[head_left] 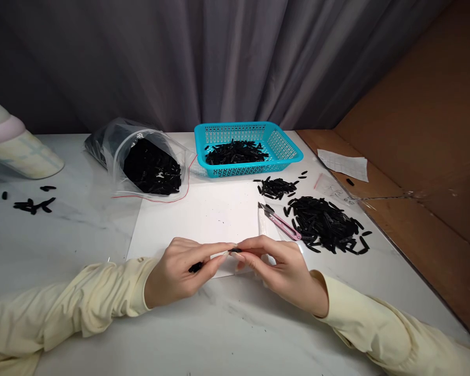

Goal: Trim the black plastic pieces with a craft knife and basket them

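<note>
Over the near edge of a white sheet [172, 219], my left hand [188, 266] and my right hand [280, 263] meet fingertip to fingertip. Between them they pinch one small, slim black piece [235, 250], dark and elongated; its exact kind cannot be made out. More black pieces [196, 267] are tucked inside the curl of my left hand. To the right of the sheet lie pink-handled thread snips [282, 223], beside a large heap of similar black pieces [325, 222] and a smaller heap [278, 187].
A blue plastic basket [293, 156] at the back holds more black pieces. Left of it, an open clear zip bag [117, 156] is full of them. Several loose pieces [33, 206] lie far left near a pale sleeve-like object [27, 151]. Cardboard [415, 130] walls the right side.
</note>
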Tool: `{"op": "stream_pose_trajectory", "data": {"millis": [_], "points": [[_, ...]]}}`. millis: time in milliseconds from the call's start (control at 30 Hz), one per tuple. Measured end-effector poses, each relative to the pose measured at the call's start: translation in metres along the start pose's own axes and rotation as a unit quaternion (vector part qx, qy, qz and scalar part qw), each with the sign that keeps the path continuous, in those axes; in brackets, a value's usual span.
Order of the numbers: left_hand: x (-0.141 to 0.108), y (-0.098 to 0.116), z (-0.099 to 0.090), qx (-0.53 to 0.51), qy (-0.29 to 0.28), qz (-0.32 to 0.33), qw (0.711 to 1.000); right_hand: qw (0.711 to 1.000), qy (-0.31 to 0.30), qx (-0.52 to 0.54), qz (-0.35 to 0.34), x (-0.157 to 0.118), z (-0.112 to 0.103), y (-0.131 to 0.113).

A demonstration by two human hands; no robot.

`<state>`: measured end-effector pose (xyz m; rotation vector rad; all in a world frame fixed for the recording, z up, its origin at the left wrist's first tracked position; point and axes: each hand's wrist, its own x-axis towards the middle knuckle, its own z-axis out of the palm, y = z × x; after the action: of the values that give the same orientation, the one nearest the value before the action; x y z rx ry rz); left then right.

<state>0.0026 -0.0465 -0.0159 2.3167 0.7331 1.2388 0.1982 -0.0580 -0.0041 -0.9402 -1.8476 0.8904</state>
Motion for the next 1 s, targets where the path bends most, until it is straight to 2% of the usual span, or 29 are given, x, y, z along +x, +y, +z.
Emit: {"op": "stream_pose_trajectory", "data": {"millis": [167,333,533,1000], "points": [[-0.0006,0.0006,0.0003,-0.004,0.003,-0.002,1.0,1.0,0.016,-0.013,-0.01,-0.0015,0.0014,0.0028],[-0.0011,0.0014,0.0002,0.001,-0.005,-0.012,1.0,0.996,0.048,-0.053,-0.052,-0.0016,0.0015,0.0028],[-0.0007,0.0012,-0.0001,0.013,-0.015,-0.022,1.0,0.993,0.053,-0.073,-0.071,-0.0002,0.0011,0.0024],[-0.0022,-0.0016,0.0006,-0.025,-0.025,-0.033,0.999,0.993,0.046,-0.087,-0.062,-0.0018,0.0012,0.0058]]}}
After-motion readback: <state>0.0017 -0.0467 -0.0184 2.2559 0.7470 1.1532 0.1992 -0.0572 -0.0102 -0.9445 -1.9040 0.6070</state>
